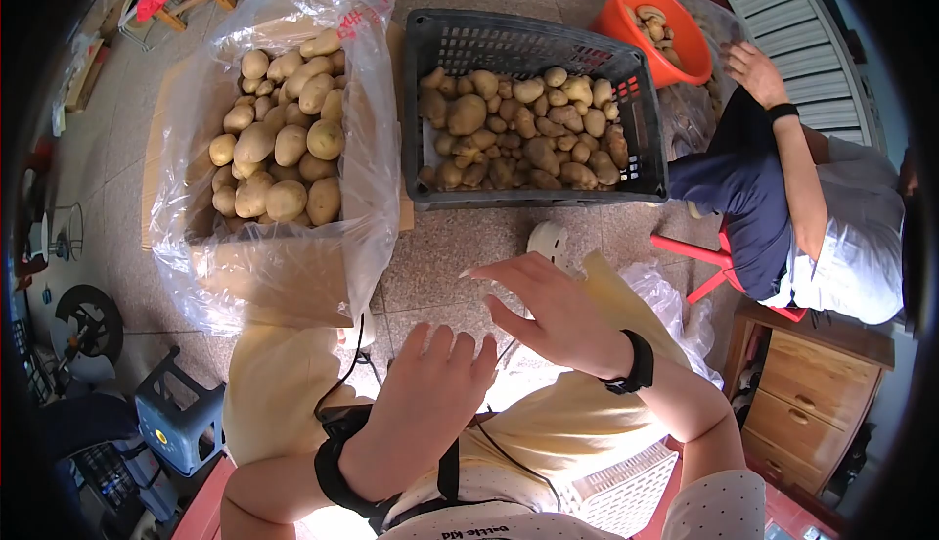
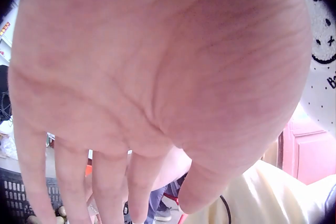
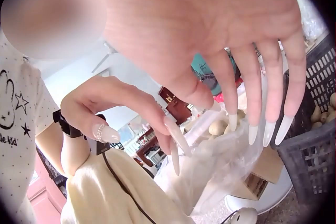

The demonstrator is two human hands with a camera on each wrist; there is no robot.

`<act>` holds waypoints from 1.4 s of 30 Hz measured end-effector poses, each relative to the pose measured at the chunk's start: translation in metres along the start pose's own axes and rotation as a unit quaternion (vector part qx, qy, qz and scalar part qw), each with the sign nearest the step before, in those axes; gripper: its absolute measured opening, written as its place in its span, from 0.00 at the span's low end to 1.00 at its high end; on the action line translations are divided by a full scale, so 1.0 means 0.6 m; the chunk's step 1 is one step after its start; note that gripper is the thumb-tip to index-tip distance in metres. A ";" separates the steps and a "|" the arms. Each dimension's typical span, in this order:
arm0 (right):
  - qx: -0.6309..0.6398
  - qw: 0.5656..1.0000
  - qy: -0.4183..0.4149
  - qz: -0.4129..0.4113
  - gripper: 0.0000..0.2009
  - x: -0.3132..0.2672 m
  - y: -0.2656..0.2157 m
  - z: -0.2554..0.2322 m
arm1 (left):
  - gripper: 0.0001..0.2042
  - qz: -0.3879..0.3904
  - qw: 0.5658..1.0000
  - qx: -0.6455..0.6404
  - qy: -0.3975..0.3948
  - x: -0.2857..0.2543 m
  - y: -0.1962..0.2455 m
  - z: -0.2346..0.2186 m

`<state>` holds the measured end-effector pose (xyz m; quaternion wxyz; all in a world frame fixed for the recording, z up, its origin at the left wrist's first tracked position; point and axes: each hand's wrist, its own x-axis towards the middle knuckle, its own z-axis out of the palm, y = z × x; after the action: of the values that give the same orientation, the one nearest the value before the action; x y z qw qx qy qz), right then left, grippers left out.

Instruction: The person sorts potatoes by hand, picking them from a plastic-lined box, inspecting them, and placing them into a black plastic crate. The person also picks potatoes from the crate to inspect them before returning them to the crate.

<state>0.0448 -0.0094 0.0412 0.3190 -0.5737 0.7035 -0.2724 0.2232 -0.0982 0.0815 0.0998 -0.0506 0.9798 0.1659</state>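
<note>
My left hand [image 1: 427, 405] hangs above my lap with nothing in it; the left wrist view shows its bare palm [image 2: 152, 77] and fairly straight fingers. Just to its right and a little farther forward is my right hand [image 1: 559, 313], also holding nothing, its fingers stretched with long pale nails in the right wrist view. Beyond the hands, many potatoes [image 1: 290, 144] lie in a plastic-lined cardboard box [image 1: 269, 271] at the left. More potatoes [image 1: 541, 156] fill a black plastic crate [image 1: 533, 200] in the middle. Neither hand touches them.
An orange basin [image 1: 675, 68] with several pale pieces stands beyond the crate. Another person [image 1: 782, 198] sits on a red stool [image 1: 706, 264] at the right. A wooden cabinet [image 1: 812, 393] is behind that person; a blue stool [image 1: 179, 413] stands at the left.
</note>
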 end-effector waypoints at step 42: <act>-0.022 1.000 -0.019 -0.006 0.15 0.002 0.028 0.018 | 0.20 -0.006 1.000 0.008 -0.006 -0.005 -0.002 0.002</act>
<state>0.0424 -0.0076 0.0215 0.3177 -0.5900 0.6997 -0.2477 0.2263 -0.0987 0.0809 0.1071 -0.0552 0.9801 0.1578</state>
